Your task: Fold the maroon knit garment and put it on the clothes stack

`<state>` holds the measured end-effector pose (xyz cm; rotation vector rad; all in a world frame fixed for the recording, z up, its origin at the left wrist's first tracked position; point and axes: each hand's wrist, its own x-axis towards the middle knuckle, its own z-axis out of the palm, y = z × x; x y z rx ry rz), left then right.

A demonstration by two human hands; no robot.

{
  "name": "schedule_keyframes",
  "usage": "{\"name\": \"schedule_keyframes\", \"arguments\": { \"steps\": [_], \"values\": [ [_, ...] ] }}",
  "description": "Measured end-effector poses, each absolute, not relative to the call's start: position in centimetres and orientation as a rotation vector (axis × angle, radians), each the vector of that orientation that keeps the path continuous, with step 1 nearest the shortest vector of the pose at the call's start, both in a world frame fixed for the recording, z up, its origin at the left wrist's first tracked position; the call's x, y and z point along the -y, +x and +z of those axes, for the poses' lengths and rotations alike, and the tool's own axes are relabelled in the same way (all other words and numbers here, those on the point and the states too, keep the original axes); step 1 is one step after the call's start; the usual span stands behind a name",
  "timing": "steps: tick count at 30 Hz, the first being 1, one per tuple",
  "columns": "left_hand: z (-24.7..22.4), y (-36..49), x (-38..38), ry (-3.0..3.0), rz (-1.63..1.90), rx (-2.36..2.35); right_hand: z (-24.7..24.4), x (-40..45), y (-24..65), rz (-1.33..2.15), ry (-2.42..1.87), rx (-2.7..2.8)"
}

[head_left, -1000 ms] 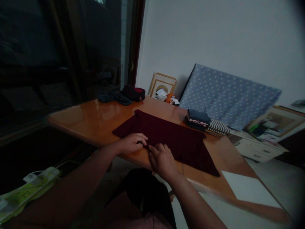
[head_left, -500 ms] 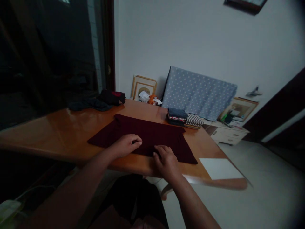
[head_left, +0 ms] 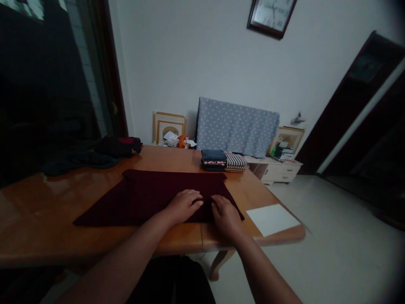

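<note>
The left hand point(head_left: 185, 207) and the right hand point(head_left: 225, 217) both rest on a dark red garment point(head_left: 152, 198), apart but close, with the fingers curled and facing each other. The poor light prevents a firm finding on whether either hand is pinching the cloth or only pressing on it. The garment lies flat and folded on the near part of a wooden table point(head_left: 164, 154), its lower edge close to the table's near edge. Its left corner tapers to a point, and the right hand sits by its right edge.

A white sheet point(head_left: 272, 219) lies on the table's right corner, just beyond the garment and not touching it. On the left of the table are a dark cloth point(head_left: 79, 162) and a black bundle with red on it point(head_left: 118, 146). At the far edge stand a folded stack of clothes point(head_left: 212, 160) and, touching it, a striped folded item point(head_left: 234, 161).

Past the table, a picture frame point(head_left: 169, 131) and a polka-dot cushion point(head_left: 237, 126) lean against the wall point(head_left: 190, 63). A low white drawer unit point(head_left: 278, 172) stands to the right, and a wall clock point(head_left: 270, 12) hangs above.
</note>
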<state>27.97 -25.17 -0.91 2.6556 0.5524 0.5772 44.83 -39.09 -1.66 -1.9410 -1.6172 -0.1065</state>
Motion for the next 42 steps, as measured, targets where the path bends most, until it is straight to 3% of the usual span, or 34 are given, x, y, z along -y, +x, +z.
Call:
{"name": "schedule_keyframes", "arguments": {
  "steps": [7,16,26,30,38,42],
  "values": [
    [-3.0,28.6,25.6,2.719,0.120,-0.618,-2.5,39.5,49.7,-0.030,-2.215,1.679],
    [-2.5,28.5,26.1,2.674,0.106,-0.648,-2.2,37.9,51.3,0.115,-2.165,1.636],
    [-1.3,29.6,26.6,2.574,0.267,-0.670,-1.7,40.3,54.6,0.206,-2.538,1.186],
    [-1.0,32.2,28.4,2.567,0.437,-0.575,-3.0,40.4,55.1,0.231,-2.464,1.222],
    [-0.7,36.7,31.4,2.636,0.395,-0.635,-5.1,38.7,55.7,0.372,-1.910,1.039],
    [-0.5,37.5,32.1,2.676,0.375,-0.679,-5.4,38.5,55.9,0.483,-1.920,1.023]
  ]
}}
